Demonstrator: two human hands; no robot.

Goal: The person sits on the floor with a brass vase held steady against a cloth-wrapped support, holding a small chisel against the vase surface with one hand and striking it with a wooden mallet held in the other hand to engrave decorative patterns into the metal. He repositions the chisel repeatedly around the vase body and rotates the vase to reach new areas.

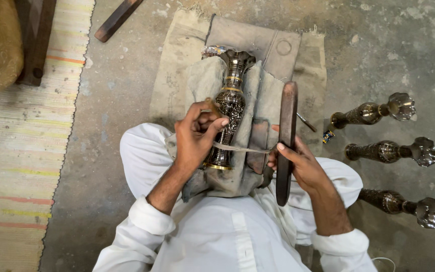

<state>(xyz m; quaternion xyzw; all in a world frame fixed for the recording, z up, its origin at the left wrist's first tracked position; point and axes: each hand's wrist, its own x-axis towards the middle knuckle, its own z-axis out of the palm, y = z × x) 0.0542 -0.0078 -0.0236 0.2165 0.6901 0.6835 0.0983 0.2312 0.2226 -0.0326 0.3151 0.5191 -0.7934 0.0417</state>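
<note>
Seated worker in white, viewed from above. Left hand [196, 135]: fingers pinched around a slim chisel-like tool [212, 107] set against the body of an engraved brass vase [228, 108]. Right hand [298, 160]: closed round a dark wooden mallet [286, 141], held upright just beside the vase. Vase: lying on a grey cloth [258, 100] across the lap, mouth pointing away. Step judged: engraving in progress; next strike calls for steady tool placement. Beyond, right: three similar vases [386, 151] on the concrete floor [117, 100]. Left: striped rug [16, 151].
</note>
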